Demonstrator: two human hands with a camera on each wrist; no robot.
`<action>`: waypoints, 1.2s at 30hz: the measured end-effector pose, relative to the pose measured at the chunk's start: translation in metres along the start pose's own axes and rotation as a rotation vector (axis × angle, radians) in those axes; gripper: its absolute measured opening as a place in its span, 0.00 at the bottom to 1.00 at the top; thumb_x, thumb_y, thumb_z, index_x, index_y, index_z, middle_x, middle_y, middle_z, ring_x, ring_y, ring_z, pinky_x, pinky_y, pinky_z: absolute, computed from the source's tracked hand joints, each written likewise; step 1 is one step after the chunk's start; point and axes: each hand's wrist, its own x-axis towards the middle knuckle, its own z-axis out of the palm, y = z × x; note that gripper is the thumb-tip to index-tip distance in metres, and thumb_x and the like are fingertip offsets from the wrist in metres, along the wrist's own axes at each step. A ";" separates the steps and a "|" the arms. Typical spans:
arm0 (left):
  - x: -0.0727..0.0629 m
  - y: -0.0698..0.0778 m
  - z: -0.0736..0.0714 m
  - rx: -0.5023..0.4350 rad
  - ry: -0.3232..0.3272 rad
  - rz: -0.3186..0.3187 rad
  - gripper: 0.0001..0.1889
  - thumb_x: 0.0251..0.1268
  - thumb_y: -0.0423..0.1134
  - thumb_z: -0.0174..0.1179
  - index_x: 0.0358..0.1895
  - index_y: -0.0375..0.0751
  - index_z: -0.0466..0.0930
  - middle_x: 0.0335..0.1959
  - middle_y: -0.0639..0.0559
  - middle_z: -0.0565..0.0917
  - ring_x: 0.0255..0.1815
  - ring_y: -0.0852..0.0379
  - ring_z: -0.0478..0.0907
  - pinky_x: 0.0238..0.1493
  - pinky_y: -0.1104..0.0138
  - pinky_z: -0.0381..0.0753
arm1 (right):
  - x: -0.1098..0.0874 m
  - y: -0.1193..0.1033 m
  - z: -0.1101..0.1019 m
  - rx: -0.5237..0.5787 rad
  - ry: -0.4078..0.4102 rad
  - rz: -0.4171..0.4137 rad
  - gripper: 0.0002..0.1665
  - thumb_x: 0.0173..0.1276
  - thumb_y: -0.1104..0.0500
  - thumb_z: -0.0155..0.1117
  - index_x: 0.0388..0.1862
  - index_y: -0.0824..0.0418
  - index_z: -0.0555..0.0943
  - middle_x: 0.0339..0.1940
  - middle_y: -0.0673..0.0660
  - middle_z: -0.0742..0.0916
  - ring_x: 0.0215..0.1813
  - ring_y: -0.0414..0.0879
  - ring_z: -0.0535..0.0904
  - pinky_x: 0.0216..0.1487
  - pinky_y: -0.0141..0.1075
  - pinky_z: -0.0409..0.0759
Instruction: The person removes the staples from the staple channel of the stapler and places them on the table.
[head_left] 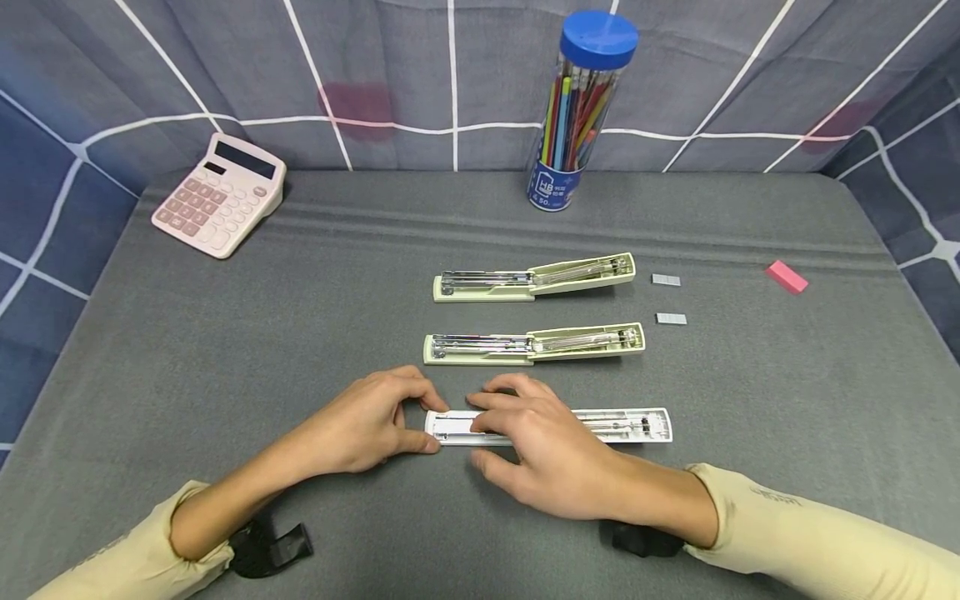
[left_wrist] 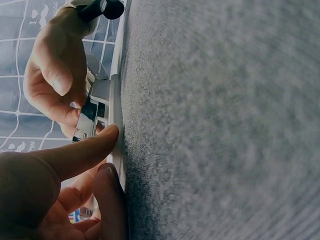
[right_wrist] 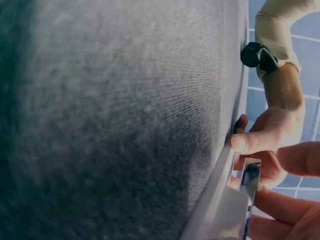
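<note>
A white stapler [head_left: 656,425], opened out flat, lies along the near middle of the table. At its left end my left hand [head_left: 375,421] pinches the base between thumb and fingers. Over its middle, my right hand [head_left: 551,450] has its fingertips at the metal staple rail, with the thumb held apart on the near side. The left wrist view shows the raised metal rail [left_wrist: 87,117] beside the right fingers. In the right wrist view, a right finger touches the metal rail [right_wrist: 250,175]. Part of the stapler is hidden under the right hand.
Two opened green stapler [head_left: 480,350] bodies lie behind, one beyond the other. To their right are two staple strips [head_left: 666,280] and a pink eraser [head_left: 787,277]. A pink calculator [head_left: 217,196] and a blue-lidded pencil jar [head_left: 573,117] stand at the back.
</note>
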 end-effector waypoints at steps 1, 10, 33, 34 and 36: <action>0.000 0.000 0.000 0.000 0.000 0.001 0.13 0.51 0.39 0.77 0.40 0.50 0.85 0.36 0.61 0.78 0.21 0.66 0.72 0.22 0.68 0.73 | 0.000 0.000 0.000 0.024 -0.003 0.009 0.10 0.64 0.55 0.69 0.42 0.57 0.86 0.60 0.57 0.82 0.65 0.47 0.70 0.66 0.51 0.65; -0.001 0.000 0.000 -0.003 0.000 0.009 0.13 0.51 0.39 0.77 0.40 0.51 0.85 0.37 0.61 0.78 0.22 0.66 0.72 0.24 0.68 0.73 | 0.000 0.004 -0.001 0.203 0.019 0.014 0.08 0.67 0.57 0.66 0.43 0.57 0.86 0.56 0.50 0.84 0.62 0.42 0.73 0.62 0.44 0.71; 0.000 -0.002 0.000 0.001 0.005 0.027 0.13 0.51 0.41 0.77 0.40 0.52 0.85 0.37 0.62 0.79 0.22 0.67 0.72 0.25 0.68 0.73 | 0.011 0.002 0.001 0.316 0.130 -0.068 0.18 0.66 0.55 0.70 0.54 0.56 0.82 0.45 0.43 0.85 0.49 0.37 0.78 0.50 0.39 0.77; 0.000 -0.002 0.000 0.001 0.006 0.028 0.14 0.51 0.41 0.77 0.40 0.51 0.85 0.37 0.62 0.79 0.22 0.67 0.72 0.25 0.68 0.73 | 0.012 0.002 0.001 0.307 0.135 -0.076 0.20 0.65 0.55 0.71 0.55 0.57 0.81 0.45 0.43 0.85 0.50 0.37 0.78 0.50 0.39 0.77; 0.000 -0.002 0.000 0.007 0.008 0.030 0.14 0.51 0.42 0.77 0.40 0.51 0.84 0.37 0.62 0.79 0.23 0.67 0.72 0.26 0.68 0.73 | 0.014 0.001 0.002 0.289 0.146 -0.095 0.23 0.62 0.56 0.74 0.55 0.59 0.81 0.43 0.44 0.85 0.47 0.38 0.78 0.48 0.39 0.77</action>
